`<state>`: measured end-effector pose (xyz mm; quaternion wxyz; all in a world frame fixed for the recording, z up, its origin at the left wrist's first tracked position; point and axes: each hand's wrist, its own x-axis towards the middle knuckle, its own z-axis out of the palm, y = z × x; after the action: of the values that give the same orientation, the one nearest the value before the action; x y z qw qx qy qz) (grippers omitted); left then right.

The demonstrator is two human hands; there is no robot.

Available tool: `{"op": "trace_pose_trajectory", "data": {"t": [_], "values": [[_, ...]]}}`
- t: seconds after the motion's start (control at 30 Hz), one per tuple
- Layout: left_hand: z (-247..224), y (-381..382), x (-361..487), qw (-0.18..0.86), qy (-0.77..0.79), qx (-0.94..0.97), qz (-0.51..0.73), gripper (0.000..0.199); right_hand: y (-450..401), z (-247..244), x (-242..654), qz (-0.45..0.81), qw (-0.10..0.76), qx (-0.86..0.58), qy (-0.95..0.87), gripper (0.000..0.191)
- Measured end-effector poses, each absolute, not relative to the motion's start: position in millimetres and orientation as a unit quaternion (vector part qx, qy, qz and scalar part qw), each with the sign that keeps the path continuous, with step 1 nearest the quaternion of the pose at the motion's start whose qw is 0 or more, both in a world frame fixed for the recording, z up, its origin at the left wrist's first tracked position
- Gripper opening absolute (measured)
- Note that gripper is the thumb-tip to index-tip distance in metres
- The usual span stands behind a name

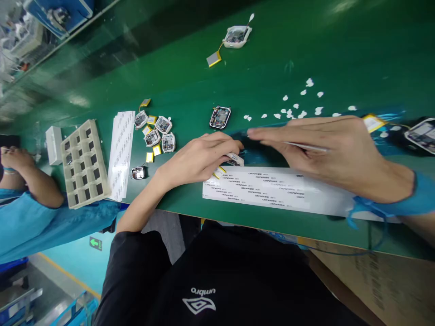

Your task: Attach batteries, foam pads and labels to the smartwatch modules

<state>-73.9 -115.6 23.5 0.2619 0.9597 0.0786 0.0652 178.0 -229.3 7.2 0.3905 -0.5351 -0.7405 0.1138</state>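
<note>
In the head view, the left grip (199,158) is curled closed over a small pale electronic module (235,159), with a yellow-edged tab (219,172) showing just below the fingertips. The hold sits low, at the top edge of a printed label sheet (254,189), perhaps to keep the part steady right beside the labels. The right grip (326,154) is blurred, its fingers stretched toward the module, and a thin pale rod (306,146) lies along them. Whether it is truly held, I cannot tell.

On the green bench (176,81), a dark watch module (220,117) lies just beyond the left grip, while a loose cluster of watch modules (154,133) sits further out to its left. That puts them within easy reach, it seems. Past those come a stack of label sheets (120,154) and a white grid tray (83,163), then a co-worker's hand (13,158). White flecks (299,102) are scattered ahead of the right grip.
</note>
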Motion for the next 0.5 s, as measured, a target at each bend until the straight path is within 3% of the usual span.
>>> {"op": "trace_pose_trajectory", "data": {"t": [0.17, 0.23, 0.33, 0.4, 0.5], "values": [[23.9, -131.0, -70.0, 0.23, 0.049, 0.963, 0.13, 0.018, -231.8, 18.2, 182.7, 0.01, 0.43, -0.534, -0.728, 0.033], [27.1, -140.0, -65.6, 0.325, 0.038, 0.918, 0.225, 0.015, -234.2, 23.4, 182.7, 0.0, 0.44, -0.538, -0.719, 0.035], [30.9, -142.2, -58.3, 0.53, 0.172, 0.743, 0.372, 0.013, -237.6, 26.3, 182.5, -0.017, 0.457, -0.561, -0.69, 0.034], [31.9, -135.1, -55.7, 0.597, 0.277, 0.654, 0.373, 0.015, -238.9, 25.0, 183.3, -0.029, 0.458, -0.564, -0.687, 0.037], [33.4, -124.3, -57.1, 0.695, 0.352, 0.568, 0.264, 0.013, -239.7, 19.2, 185.0, -0.066, 0.472, -0.522, -0.707, 0.047]]}}
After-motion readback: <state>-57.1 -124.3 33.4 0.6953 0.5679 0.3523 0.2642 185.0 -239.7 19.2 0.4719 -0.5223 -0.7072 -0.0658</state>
